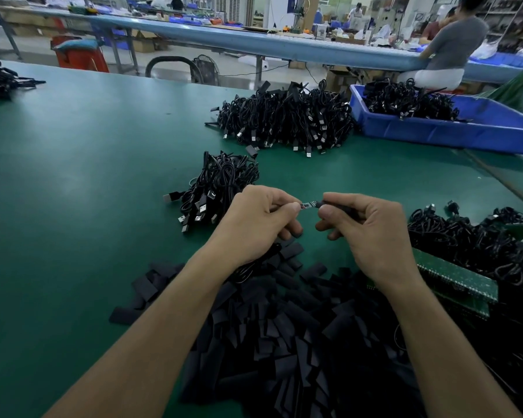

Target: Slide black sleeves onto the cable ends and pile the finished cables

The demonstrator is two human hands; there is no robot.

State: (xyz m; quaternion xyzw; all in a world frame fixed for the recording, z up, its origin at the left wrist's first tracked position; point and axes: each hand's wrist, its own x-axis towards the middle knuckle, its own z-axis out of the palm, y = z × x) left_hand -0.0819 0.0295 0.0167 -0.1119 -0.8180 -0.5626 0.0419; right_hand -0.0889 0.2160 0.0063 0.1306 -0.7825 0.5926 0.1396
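My left hand pinches the tip of a cable end, a small bare circuit board, above the green table. My right hand pinches a black sleeve at the board's right end; most of the sleeve is hidden by my fingers. The cable runs down under my left hand. A heap of loose black sleeves lies below my wrists. A small pile of coiled black cables sits just beyond my left hand.
A bigger cable heap lies further back, and a blue bin with cables stands at the back right. More cables and a green board lie at the right. A person sits at the far conveyor.
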